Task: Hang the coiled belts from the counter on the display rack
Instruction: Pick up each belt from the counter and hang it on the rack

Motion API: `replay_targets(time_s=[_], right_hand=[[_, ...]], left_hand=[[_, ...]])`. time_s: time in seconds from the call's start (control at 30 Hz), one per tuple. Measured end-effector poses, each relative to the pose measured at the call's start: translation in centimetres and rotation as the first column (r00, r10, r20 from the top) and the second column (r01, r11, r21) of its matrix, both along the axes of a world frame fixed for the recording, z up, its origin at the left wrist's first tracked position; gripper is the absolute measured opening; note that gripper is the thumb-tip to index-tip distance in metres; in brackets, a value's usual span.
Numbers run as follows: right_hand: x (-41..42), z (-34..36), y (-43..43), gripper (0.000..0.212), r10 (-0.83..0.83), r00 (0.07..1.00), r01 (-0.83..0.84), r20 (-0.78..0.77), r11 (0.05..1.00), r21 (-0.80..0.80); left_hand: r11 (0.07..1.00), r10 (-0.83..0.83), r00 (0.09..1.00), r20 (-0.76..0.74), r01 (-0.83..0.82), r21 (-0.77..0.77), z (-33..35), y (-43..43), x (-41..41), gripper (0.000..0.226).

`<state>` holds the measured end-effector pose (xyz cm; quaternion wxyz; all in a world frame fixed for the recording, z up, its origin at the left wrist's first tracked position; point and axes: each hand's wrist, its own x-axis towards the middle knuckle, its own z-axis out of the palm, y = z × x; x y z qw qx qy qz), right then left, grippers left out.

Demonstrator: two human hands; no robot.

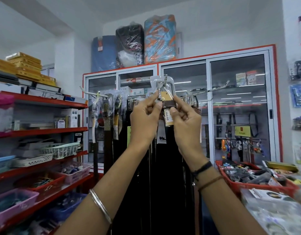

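Note:
Both hands are raised at the display rack (212, 89). My left hand (144, 120) pinches the left side of a silver belt buckle (171, 85) wrapped in clear plastic. My right hand (185, 123) grips the brown belt (170, 104) just below the buckle, by its yellow price tag (168, 118). The buckle sits over the tip of a rack hook (166, 77) that points toward me. The belt's strap hangs straight down between my forearms. Other belts (110, 116) hang from the rack's left arm.
Red shelves (49, 101) with boxes and baskets line the left side. A glass-door cabinet (237, 106) stands behind the rack, with wrapped bundles on top. A red basket (248, 184) of small goods sits on the counter at the right.

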<state>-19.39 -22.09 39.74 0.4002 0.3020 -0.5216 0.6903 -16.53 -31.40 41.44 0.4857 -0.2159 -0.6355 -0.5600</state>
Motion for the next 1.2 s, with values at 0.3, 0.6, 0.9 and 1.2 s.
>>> replay_targets(time_s=[0.3,0.6,0.9,1.2], right_hand=[[-1.5,-1.7,1.4,0.039,-0.246,0.957,0.273,-0.154,0.943,0.191],[-3.8,-2.7,2.7,0.043,-0.299,0.835,0.482,-0.462,0.803,0.350],[-5.9,-2.8,2.2,0.043,-0.444,0.714,0.655,-0.541,0.697,0.292],[-2.1,-5.3,-0.1,0.034,-0.476,0.683,0.655,-0.554,0.735,0.176]], left_hand=[[0.951,0.225,0.971,-0.080,-0.237,-0.199,-2.1,-1.2,-1.2,0.041],[0.597,0.432,0.818,-0.380,-0.575,-0.559,-2.6,-3.9,-2.7,0.050],[0.445,0.520,0.746,-0.415,-0.652,-0.614,-2.4,-5.1,-4.8,0.052],[0.634,0.420,0.816,-0.398,-0.577,-0.514,-4.6,-7.5,-2.6,0.043]])
